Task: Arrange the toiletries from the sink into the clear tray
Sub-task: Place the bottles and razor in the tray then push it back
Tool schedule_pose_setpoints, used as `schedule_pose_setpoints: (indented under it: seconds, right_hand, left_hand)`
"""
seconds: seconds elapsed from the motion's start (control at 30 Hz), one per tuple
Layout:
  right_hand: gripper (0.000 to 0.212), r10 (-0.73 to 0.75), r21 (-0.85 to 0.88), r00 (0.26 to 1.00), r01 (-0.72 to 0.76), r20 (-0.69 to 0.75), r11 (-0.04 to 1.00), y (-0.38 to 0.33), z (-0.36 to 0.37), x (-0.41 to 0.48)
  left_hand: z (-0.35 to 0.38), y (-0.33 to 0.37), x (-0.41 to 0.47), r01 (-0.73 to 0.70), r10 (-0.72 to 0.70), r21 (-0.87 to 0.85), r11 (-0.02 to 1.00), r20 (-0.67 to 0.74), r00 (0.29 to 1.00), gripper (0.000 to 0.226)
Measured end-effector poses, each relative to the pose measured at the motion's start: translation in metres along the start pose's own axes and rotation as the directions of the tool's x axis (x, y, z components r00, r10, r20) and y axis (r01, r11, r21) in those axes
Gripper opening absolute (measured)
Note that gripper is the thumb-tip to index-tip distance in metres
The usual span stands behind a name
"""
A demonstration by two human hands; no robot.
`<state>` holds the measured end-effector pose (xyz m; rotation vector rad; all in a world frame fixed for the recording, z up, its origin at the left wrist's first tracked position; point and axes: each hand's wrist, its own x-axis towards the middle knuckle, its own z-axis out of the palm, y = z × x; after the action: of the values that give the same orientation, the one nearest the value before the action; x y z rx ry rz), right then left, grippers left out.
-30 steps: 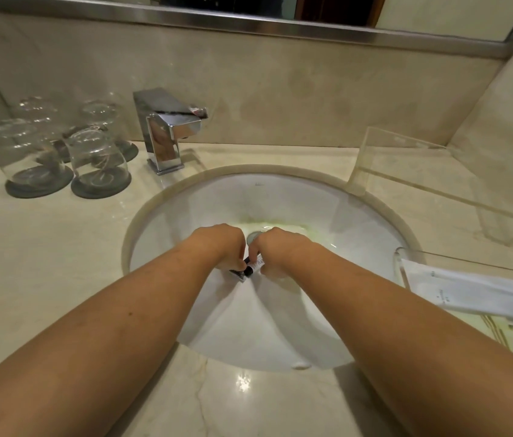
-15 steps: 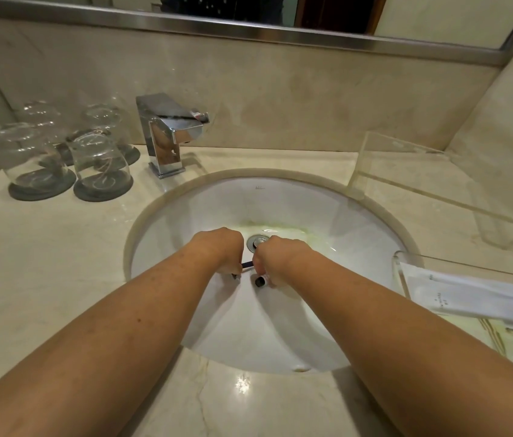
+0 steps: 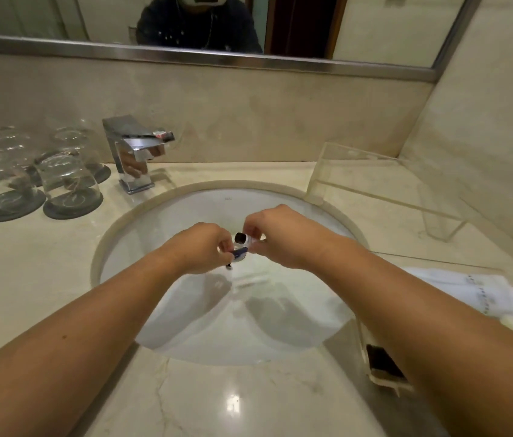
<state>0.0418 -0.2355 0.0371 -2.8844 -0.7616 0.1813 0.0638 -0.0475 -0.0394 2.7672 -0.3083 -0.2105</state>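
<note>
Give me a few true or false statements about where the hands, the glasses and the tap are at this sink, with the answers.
1. Both hands hold small items above the sink basin. True: left hand, right hand.
2. The glasses stand right of the tap. False: they stand left of the tap.
3. The glasses are upside down on dark coasters. True.
4. The right hand rests on the countertop. False: it is over the basin, holding a small black-capped bottle.

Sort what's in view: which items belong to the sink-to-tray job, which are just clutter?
Job:
- small black-capped bottle, in right hand
- dark slim item, in left hand
- sink
- clear tray

Clutter:
- upturned glasses on coasters
- tap
- white cloth
- mirror
</note>
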Motion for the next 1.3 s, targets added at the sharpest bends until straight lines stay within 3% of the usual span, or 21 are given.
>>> schedule_pose_setpoints:
  seconds: [0.3, 0.53, 0.8, 0.93, 1.3]
  right_hand:
    - [0.02, -0.02, 0.158, 0.952, 0.072, -0.306, 0.985, 0.033, -0.035, -0.083]
    - [0.028, 0.057, 0.28, 0.886, 0.085, -0.461, 0.956, 0.064, -0.043, -0.15]
    - [0.038, 0.161, 0.277, 0.864, -0.025, -0.478, 0.96, 0.105, -0.044, -0.208]
    - [0.026, 0.217, 0.334, 0.854, -0.054, -0.473, 0.941, 0.115, -0.044, -0.228]
    - [0.018, 0.168, 0.296, 0.963, -0.101, -0.211, 0.95, 0.114, -0.03, -0.23]
  left_hand:
    - [-0.026, 0.057, -0.035, -0.161, 0.108, -0.182, 0.97, -0.271, 0.956, 0.004]
    - [-0.032, 0.113, -0.058, -0.256, 0.149, -0.258, 0.932, -0.371, 0.917, 0.004]
    - [-0.013, 0.181, -0.062, -0.345, 0.276, -0.184, 0.92, -0.32, 0.906, 0.007]
    - [-0.003, 0.196, -0.061, -0.36, 0.309, -0.154, 0.92, -0.28, 0.909, 0.01]
    - [0.011, 0.198, -0.064, -0.416, 0.383, -0.167, 0.894, -0.199, 0.902, 0.007]
